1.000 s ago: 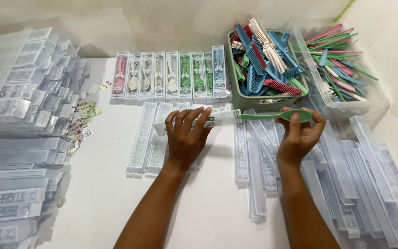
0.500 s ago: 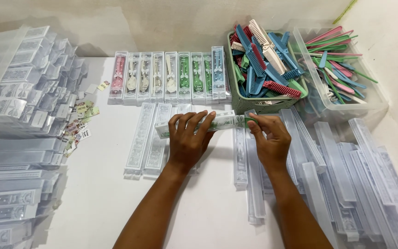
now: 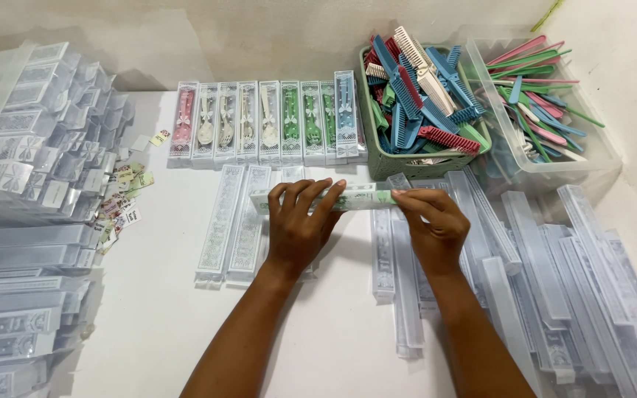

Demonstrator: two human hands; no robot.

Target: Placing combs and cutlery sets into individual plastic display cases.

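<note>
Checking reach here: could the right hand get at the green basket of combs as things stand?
Probably yes, once freed. The right hand grips one end of the long clear box with the left hand; the green basket sits just beyond it, open-topped, nothing between.

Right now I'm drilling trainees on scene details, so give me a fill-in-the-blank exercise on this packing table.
1. Both hands, left and right, hold one long clear ____ with a green piece inside.
2. The combs fill a ____ basket.
3. The row of packed cases lies ____ the hands.
4. The small paper labels lie to the ____ of the hands.

Missing: case; green; beyond; left
</note>
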